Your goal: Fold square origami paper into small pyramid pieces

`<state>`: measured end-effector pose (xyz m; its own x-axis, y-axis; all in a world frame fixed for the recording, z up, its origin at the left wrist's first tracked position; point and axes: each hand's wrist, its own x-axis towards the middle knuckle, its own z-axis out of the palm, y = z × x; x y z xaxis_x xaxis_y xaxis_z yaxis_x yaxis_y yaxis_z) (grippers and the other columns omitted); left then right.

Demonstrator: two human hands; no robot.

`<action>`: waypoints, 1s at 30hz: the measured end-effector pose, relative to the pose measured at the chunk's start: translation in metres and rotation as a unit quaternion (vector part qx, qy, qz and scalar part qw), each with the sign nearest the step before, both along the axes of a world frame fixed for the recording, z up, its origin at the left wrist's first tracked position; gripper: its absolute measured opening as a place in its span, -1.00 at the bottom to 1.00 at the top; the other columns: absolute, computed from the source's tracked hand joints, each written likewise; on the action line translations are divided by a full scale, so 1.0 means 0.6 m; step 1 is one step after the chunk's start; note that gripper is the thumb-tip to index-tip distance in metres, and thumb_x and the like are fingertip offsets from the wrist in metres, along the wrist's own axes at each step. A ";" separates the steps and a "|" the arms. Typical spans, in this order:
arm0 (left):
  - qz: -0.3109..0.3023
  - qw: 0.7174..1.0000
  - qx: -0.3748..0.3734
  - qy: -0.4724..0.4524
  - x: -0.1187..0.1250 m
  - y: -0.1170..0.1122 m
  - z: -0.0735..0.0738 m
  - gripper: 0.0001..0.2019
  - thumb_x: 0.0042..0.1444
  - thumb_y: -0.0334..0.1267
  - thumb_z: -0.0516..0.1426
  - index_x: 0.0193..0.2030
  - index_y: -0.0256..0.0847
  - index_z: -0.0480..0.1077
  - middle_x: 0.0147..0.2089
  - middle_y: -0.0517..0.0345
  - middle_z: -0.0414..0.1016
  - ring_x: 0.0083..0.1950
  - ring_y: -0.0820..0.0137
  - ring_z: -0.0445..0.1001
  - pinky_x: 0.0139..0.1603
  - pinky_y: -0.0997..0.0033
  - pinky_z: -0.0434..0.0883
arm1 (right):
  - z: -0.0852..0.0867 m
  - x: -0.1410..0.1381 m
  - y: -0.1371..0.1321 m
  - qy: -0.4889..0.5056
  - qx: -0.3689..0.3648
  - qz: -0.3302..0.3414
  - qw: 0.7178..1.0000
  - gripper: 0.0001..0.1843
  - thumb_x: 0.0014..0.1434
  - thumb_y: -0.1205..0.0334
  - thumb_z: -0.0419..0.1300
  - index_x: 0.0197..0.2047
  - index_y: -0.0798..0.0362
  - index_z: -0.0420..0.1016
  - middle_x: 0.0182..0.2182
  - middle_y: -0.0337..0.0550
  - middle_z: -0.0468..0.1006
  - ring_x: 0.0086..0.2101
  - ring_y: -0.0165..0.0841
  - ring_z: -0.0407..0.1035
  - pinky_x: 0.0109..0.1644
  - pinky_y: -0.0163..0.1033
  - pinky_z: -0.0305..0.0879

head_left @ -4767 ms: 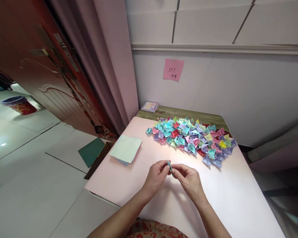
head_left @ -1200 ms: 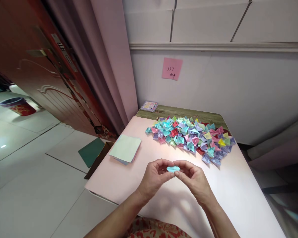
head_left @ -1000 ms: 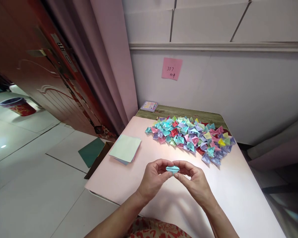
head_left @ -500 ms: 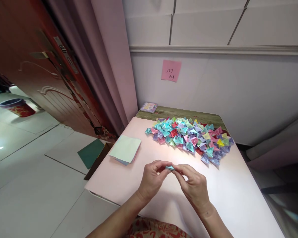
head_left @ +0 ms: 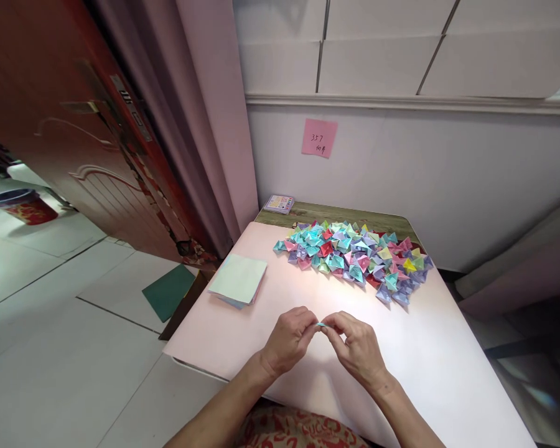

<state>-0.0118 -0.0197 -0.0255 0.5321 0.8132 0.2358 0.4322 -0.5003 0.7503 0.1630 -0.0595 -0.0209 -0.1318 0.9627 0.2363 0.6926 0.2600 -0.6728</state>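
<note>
The left hand (head_left: 287,341) and the right hand (head_left: 358,350) are brought close together, and both pinch one small blue paper (head_left: 321,324) between thumb and fingers. The paper is over the near half of the table (head_left: 205,339), in the middle between the hands. One second ago its wide face with a dark slit was turned up; now only a thin strip shows. The fingers of the left hand are more curled than before. The fingers cover most of the paper, so its exact fold I cannot tell well.

Beyond the hands lies the pile (head_left: 354,252) of small folded papers in many colours, which looks unchanged. To the left is the stack (head_left: 238,279) of flat sheets, pale green on top, also in the same place. The cards (head_left: 280,204) lie at the far corner, and the pink note (head_left: 319,138) is on the wall.
</note>
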 end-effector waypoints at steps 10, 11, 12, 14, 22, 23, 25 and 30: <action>0.244 0.939 -0.227 -0.088 -0.044 0.014 -0.088 -0.49 0.23 0.12 -0.07 0.08 -0.27 0.29 -0.50 0.27 0.40 -0.53 0.39 0.39 -0.40 0.40 0.31 | -0.119 0.040 -0.006 0.284 -0.158 -0.233 0.916 -0.36 0.11 -0.18 0.18 0.09 0.14 0.43 -0.41 -0.11 0.58 -0.45 -0.27 0.51 -0.45 -0.24 0.42; 0.267 0.935 -0.210 -0.103 -0.052 0.012 -0.093 -0.49 0.24 0.11 -0.09 0.09 -0.27 0.27 -0.48 0.25 0.41 -0.52 0.39 0.40 -0.38 0.39 0.32 | -0.131 0.044 -0.012 0.309 -0.152 -0.248 0.905 -0.36 0.12 -0.18 0.18 0.09 0.14 0.42 -0.39 -0.10 0.57 -0.46 -0.29 0.49 -0.44 -0.24 0.43; 0.280 0.933 -0.195 -0.116 -0.059 0.009 -0.099 -0.49 0.25 0.10 -0.09 0.10 -0.26 0.26 -0.46 0.24 0.42 -0.50 0.39 0.41 -0.37 0.38 0.33 | -0.141 0.046 -0.018 0.332 -0.141 -0.263 0.895 -0.37 0.12 -0.19 0.17 0.06 0.15 0.43 -0.40 -0.10 0.56 -0.48 -0.31 0.47 -0.47 -0.25 0.42; 0.284 0.934 -0.175 -0.131 -0.067 -0.001 -0.112 -0.52 0.25 0.07 -0.08 0.11 -0.26 0.25 -0.40 0.20 0.44 -0.46 0.38 0.43 -0.35 0.38 0.35 | -0.157 0.044 -0.032 0.358 -0.128 -0.266 0.886 -0.42 0.13 -0.18 0.17 -0.02 0.16 0.46 -0.41 -0.09 0.56 -0.50 -0.34 0.44 -0.47 -0.26 0.40; 0.214 0.968 -0.063 -0.113 -0.053 -0.047 -0.141 -0.80 0.16 -0.28 0.06 -0.10 -0.20 0.41 -0.25 0.14 0.43 -0.38 0.44 0.39 -0.29 0.43 0.36 | -0.165 0.019 -0.067 0.233 -0.062 -0.244 0.939 -0.54 0.11 -0.13 0.19 -0.16 0.10 0.54 -0.44 -0.12 0.59 -0.45 -0.30 0.46 -0.31 -0.20 0.42; 0.194 0.974 -0.050 -0.106 -0.048 -0.048 -0.139 -0.83 0.14 -0.32 0.07 -0.16 -0.19 0.44 -0.24 0.13 0.44 -0.37 0.44 0.38 -0.28 0.43 0.36 | -0.164 0.015 -0.066 0.214 -0.059 -0.237 0.946 -0.56 0.13 -0.13 0.18 -0.17 0.09 0.55 -0.44 -0.13 0.59 -0.46 -0.30 0.45 -0.33 -0.21 0.41; 0.143 0.985 -0.033 -0.090 -0.034 -0.049 -0.134 -0.86 0.10 -0.38 0.09 -0.24 -0.19 0.46 -0.23 0.13 0.44 -0.35 0.44 0.37 -0.27 0.43 0.36 | -0.162 0.007 -0.059 0.186 -0.050 -0.224 0.955 -0.56 0.15 -0.13 0.16 -0.17 0.08 0.57 -0.45 -0.13 0.58 -0.50 -0.32 0.41 -0.36 -0.23 0.38; 0.087 0.995 -0.011 -0.039 0.009 -0.043 -0.132 -0.89 0.06 -0.37 0.18 -0.25 -0.18 0.47 -0.26 0.12 0.46 -0.26 0.37 0.39 -0.21 0.39 0.35 | -0.159 -0.010 -0.030 0.120 -0.027 -0.175 0.977 -0.58 0.13 -0.11 0.17 -0.16 0.04 0.60 -0.32 -0.10 0.58 -0.48 -0.33 0.43 -0.32 -0.23 0.36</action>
<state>-0.0063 -0.0456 -0.1049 0.3641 0.8968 0.2512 0.4508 -0.4057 0.7951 0.1567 -0.0774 -0.1165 0.2600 0.9509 0.1678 0.5540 -0.0046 -0.8325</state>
